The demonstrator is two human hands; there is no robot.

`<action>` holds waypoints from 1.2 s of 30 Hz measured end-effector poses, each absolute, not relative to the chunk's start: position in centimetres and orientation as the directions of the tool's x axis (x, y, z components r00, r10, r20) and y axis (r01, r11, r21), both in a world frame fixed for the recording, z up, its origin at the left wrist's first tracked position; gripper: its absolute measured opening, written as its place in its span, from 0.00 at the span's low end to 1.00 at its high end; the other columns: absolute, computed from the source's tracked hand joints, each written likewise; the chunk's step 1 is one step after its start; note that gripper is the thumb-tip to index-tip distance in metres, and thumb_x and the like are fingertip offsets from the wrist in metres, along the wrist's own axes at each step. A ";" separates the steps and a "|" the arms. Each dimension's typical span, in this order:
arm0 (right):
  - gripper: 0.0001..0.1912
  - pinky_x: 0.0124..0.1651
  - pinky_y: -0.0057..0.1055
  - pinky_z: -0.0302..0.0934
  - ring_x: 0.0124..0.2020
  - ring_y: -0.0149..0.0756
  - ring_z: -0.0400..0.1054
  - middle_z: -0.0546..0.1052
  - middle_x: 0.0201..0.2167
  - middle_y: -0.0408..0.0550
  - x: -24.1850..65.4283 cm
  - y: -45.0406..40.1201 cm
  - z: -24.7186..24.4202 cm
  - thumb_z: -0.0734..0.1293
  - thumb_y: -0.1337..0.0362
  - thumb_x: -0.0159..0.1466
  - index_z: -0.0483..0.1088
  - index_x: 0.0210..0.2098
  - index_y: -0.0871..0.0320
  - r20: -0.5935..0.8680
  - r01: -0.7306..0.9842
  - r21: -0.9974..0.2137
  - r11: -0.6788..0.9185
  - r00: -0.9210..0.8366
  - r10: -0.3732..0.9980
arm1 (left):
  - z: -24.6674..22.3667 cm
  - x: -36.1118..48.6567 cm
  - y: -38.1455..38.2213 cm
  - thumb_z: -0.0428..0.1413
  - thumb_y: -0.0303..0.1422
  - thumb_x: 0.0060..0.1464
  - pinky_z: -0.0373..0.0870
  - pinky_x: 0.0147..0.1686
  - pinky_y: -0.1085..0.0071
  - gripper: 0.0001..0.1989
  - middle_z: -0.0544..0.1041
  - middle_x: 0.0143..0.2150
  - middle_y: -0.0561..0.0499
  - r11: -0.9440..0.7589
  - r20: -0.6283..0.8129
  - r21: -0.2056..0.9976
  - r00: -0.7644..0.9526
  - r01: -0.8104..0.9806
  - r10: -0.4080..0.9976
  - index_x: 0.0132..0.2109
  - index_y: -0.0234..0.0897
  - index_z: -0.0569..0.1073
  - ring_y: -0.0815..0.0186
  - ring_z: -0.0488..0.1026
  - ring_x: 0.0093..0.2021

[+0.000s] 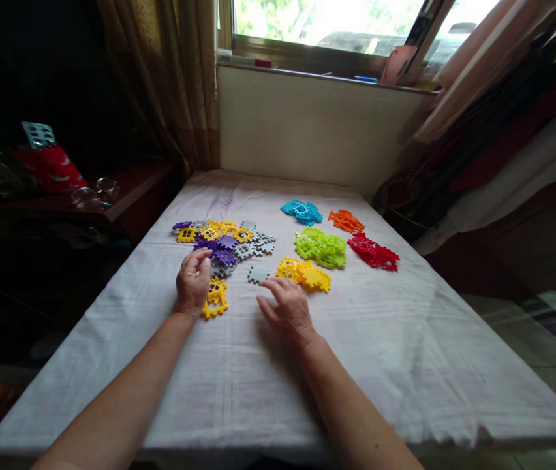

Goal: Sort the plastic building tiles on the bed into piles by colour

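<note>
My left hand (pixel 192 282) is beside the mixed pile at the left, its fingers curled in toward the thumb; whatever may be between them is hidden. That pile holds purple interlocking tiles (pixel 226 242), yellow tiles (pixel 210 231) and grey tiles (pixel 245 250). Two yellow pieces (pixel 216 301) lie just right of my left wrist. My right hand (pixel 288 309) hovers palm down with fingers apart, its fingertips close to a single grey tile (pixel 258 274). Just beyond it sits a small heap of yellow tiles (pixel 313 275).
Lime green tiles (pixel 320 248), blue tiles (pixel 301 211), orange tiles (pixel 347 220) and red tiles (pixel 372 252) form separate heaps on the cloth-covered table (pixel 229 391). A dark side table with glasses (pixel 96 192) stands left. Clothes (pixel 498 176) hang at the right.
</note>
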State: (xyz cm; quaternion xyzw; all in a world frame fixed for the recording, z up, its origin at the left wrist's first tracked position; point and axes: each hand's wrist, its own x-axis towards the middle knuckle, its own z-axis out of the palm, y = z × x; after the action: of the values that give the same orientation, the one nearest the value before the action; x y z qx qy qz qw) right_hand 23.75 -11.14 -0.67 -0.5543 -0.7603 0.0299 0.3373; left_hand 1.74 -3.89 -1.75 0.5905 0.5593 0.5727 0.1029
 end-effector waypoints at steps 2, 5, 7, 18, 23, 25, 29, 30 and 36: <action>0.18 0.51 0.37 0.60 0.47 0.42 0.69 0.78 0.45 0.49 21.6 -11.5 -0.3 0.69 0.54 0.62 0.73 0.48 0.54 0.407 0.802 -0.414 0.430 -0.258 0.876 | -1.7 2.4 -4.2 0.49 0.37 0.59 0.67 0.58 0.60 0.14 0.78 0.49 0.46 -0.382 0.583 0.746 -0.259 0.545 0.770 0.44 0.38 0.76 0.61 0.74 0.53; 0.27 0.51 0.38 0.60 0.47 0.43 0.68 0.78 0.45 0.50 19.0 -11.8 0.1 0.72 0.46 0.57 0.72 0.50 0.55 0.337 0.798 -0.395 0.454 -0.334 0.880 | -1.7 3.1 -4.4 0.48 0.37 0.60 0.67 0.59 0.60 0.14 0.77 0.51 0.44 -0.401 0.586 0.741 -0.228 0.539 0.777 0.44 0.38 0.76 0.61 0.73 0.54; 0.28 0.49 0.39 0.60 0.47 0.44 0.68 0.77 0.44 0.50 18.0 -11.8 0.2 0.72 0.45 0.56 0.72 0.49 0.55 0.303 0.819 -0.364 0.444 -0.347 0.888 | -1.9 3.2 -4.3 0.48 0.38 0.60 0.66 0.59 0.60 0.15 0.77 0.51 0.43 -0.404 0.578 0.750 -0.221 0.524 0.786 0.44 0.37 0.76 0.61 0.73 0.54; 0.21 0.46 0.38 0.59 0.45 0.43 0.67 0.76 0.42 0.48 17.6 -11.1 0.0 0.69 0.47 0.60 0.72 0.45 0.53 0.292 0.857 -0.325 0.400 -0.311 0.904 | -1.9 3.5 -4.3 0.49 0.41 0.60 0.65 0.60 0.59 0.16 0.77 0.52 0.44 -0.401 0.521 0.789 -0.159 0.466 0.839 0.45 0.38 0.76 0.60 0.72 0.55; 0.18 0.46 0.37 0.59 0.45 0.42 0.68 0.77 0.42 0.48 17.8 -11.1 -0.2 0.70 0.52 0.59 0.72 0.45 0.53 0.327 0.862 -0.333 0.383 -0.276 0.904 | -1.5 3.8 -4.6 0.49 0.42 0.60 0.65 0.60 0.60 0.17 0.76 0.53 0.44 -0.412 0.517 0.784 -0.121 0.465 0.847 0.46 0.38 0.76 0.60 0.72 0.56; 0.19 0.48 0.37 0.59 0.45 0.41 0.68 0.77 0.44 0.48 19.1 -11.2 -0.2 0.70 0.53 0.59 0.72 0.47 0.54 0.385 0.846 -0.361 0.391 -0.247 0.889 | -1.2 3.5 -4.7 0.49 0.42 0.60 0.67 0.59 0.61 0.17 0.77 0.52 0.45 -0.399 0.517 0.775 -0.129 0.489 0.846 0.46 0.38 0.75 0.61 0.73 0.54; 0.20 0.53 0.38 0.57 0.49 0.42 0.67 0.76 0.49 0.51 24.1 -10.8 0.1 0.68 0.56 0.62 0.71 0.52 0.55 0.524 0.875 -0.395 0.279 -0.035 0.851 | 0.0 1.8 -4.8 0.50 0.42 0.59 0.70 0.52 0.64 0.15 0.80 0.43 0.48 -0.428 0.538 0.662 0.008 0.615 0.843 0.41 0.40 0.77 0.62 0.76 0.46; 0.19 0.53 0.39 0.57 0.50 0.43 0.67 0.76 0.49 0.52 25.5 -10.6 0.1 0.68 0.57 0.62 0.71 0.51 0.56 0.539 0.890 -0.398 0.223 0.029 0.842 | 0.2 1.2 -4.7 0.51 0.43 0.59 0.71 0.51 0.64 0.14 0.81 0.42 0.49 -0.451 0.533 0.620 0.076 0.642 0.842 0.40 0.40 0.77 0.62 0.76 0.44; 0.19 0.51 0.40 0.58 0.49 0.45 0.67 0.76 0.49 0.54 30.8 -9.5 -1.2 0.67 0.59 0.60 0.72 0.50 0.56 0.464 0.890 -0.451 -0.066 0.297 0.835 | 0.3 -1.1 -4.2 0.56 0.51 0.53 0.66 0.55 0.58 0.18 0.82 0.46 0.49 -0.572 0.394 0.414 0.427 0.708 0.814 0.43 0.46 0.80 0.57 0.75 0.50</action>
State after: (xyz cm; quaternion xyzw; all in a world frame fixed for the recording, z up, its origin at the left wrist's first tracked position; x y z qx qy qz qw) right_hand 30.77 -9.45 -1.15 -0.7291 -0.5913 -0.0403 0.3423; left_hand -1.11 -4.19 0.32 0.8396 0.4531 0.2847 0.0928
